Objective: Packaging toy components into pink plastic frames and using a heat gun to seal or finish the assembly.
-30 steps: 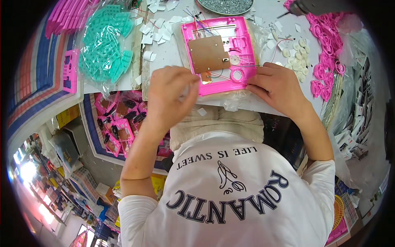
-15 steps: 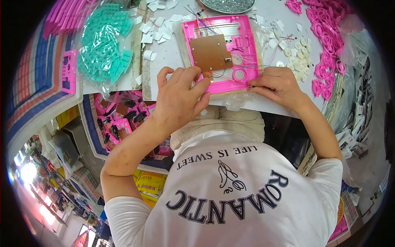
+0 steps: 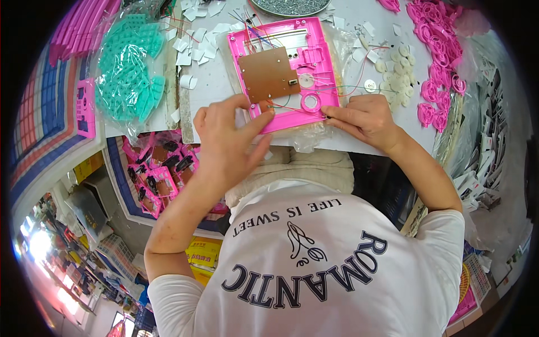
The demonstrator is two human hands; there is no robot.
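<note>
A pink plastic housing (image 3: 287,122) lies open side up on the worktable in front of me. It holds a brown circuit board (image 3: 266,73), a small white disc (image 3: 306,80) and a pink ring (image 3: 310,101). My left hand (image 3: 229,135) is at the housing's near left corner, thumb and forefinger apart, one fingertip by the board's lower edge. At the near right corner, my right hand (image 3: 365,119) pinches the dark end of thin wires (image 3: 300,112) that run across from the board. Its other fingers are curled.
A bag of turquoise keypads (image 3: 129,70) lies at left, above a bin of pink assemblies (image 3: 163,174). White paper pieces (image 3: 196,48) and a metal dish of screws (image 3: 291,5) are at the back. White discs (image 3: 401,78) and pink rings (image 3: 441,67) lie at right.
The whole view has shifted, so the table and housing appear further left. My left fingers have loosened and spread at the corner. The right hand keeps its pinch.
</note>
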